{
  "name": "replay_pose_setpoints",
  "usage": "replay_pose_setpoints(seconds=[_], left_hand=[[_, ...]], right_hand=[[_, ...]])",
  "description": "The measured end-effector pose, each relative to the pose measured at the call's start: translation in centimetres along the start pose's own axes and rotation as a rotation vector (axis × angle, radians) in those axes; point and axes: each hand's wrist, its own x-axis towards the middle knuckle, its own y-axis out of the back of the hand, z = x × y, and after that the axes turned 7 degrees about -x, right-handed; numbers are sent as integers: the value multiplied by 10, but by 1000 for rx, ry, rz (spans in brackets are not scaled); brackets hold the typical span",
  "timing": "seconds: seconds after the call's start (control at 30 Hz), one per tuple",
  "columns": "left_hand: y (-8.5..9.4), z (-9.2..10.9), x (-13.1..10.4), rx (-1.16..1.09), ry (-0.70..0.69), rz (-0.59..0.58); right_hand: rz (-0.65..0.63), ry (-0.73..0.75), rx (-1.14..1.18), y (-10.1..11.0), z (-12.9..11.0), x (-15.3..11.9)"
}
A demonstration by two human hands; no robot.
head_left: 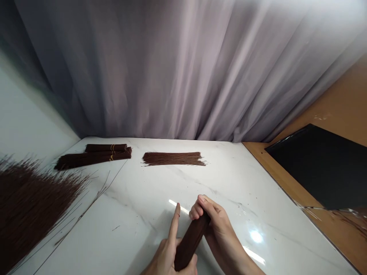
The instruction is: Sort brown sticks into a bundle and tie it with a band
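Note:
A thick bundle of thin dark brown sticks [191, 240] is held tilted over the front of the white table, its upper end leaning right. My left hand [169, 252] grips its lower part, with the index finger stretched out and pointing up. Around the upper end my right hand [216, 219] is closed, thumb on top and fingers curled over it. Farther back on the table lies a loose flat row of brown sticks [173, 158].
Tied brown bundles [94, 158] with yellow bands lie at the back left. A large mass of sticks [31, 206] fills the left side, with stray sticks [94, 196] beside it. A black panel [321, 164] is on the right, and a grey curtain [172, 68] hangs behind the white table [129, 229].

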Motion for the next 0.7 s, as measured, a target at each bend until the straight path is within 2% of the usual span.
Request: replay_pose_setpoints(seconds=[0.13,0.23,0.33,0.4,0.53,0.7], left_hand=[[2,-9,-1,33,-30,-22],[5,-11,-4,37,-33,-6],[6,-7,-6,20,-20,6],[5,-2,-6,31,-11,7],[3,4,-3,27,-13,1],[2,1,0,47,-16,-6]], right_hand=[[107,134,58,21,-11,10],[136,186,143,28,2,14],[-52,20,85,20,23,10],[-125,-70,24,10,28,4],[-48,-49,1,-4,13,-6],[0,-8,28,-4,1,-5]])
